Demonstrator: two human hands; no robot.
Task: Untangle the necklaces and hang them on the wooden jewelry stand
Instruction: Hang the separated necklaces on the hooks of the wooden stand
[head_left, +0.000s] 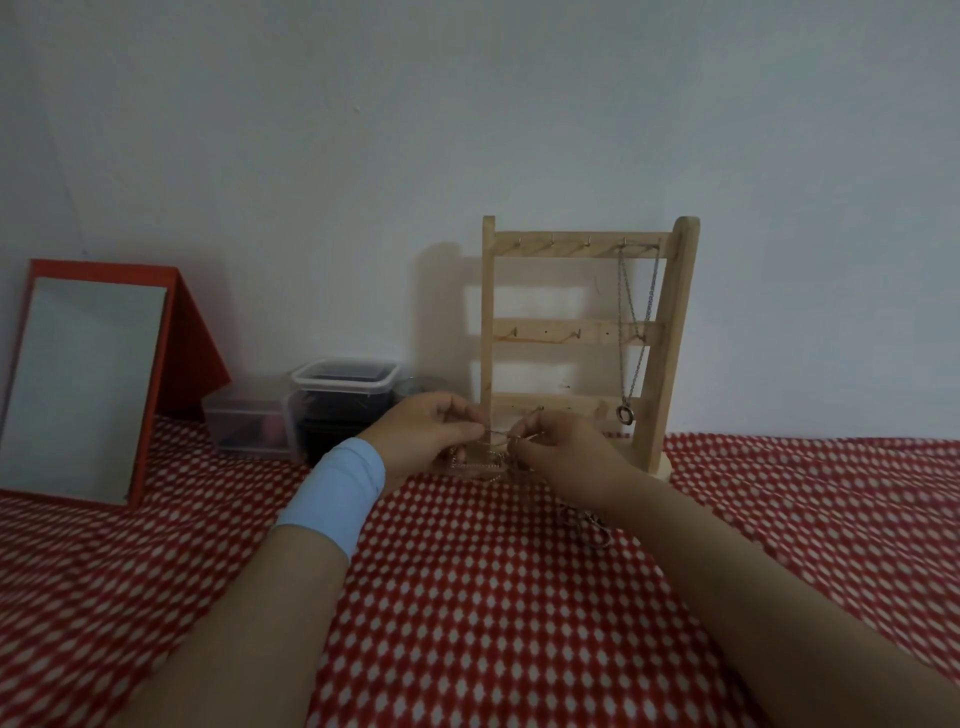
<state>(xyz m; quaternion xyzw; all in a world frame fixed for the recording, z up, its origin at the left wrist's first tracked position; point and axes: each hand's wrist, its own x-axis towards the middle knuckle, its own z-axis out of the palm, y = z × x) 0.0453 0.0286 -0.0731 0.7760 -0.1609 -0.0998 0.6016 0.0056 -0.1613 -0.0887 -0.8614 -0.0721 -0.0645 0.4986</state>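
Apparently both hands' fingers (475, 429) pinch shut on a thin chain (500, 434) stretched between them.

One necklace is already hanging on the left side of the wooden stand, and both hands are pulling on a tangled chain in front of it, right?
Almost. The hung necklace is on the right side of the wooden stand, not the left, as the head view shows. The rest holds: the left hand and right hand pinch a tangled chain in front of it.

It looks like a room in a home: a red dotted cloth (519, 597), a standing mirror (83, 389), plastic boxes (343, 384), a plain wall (467, 130).
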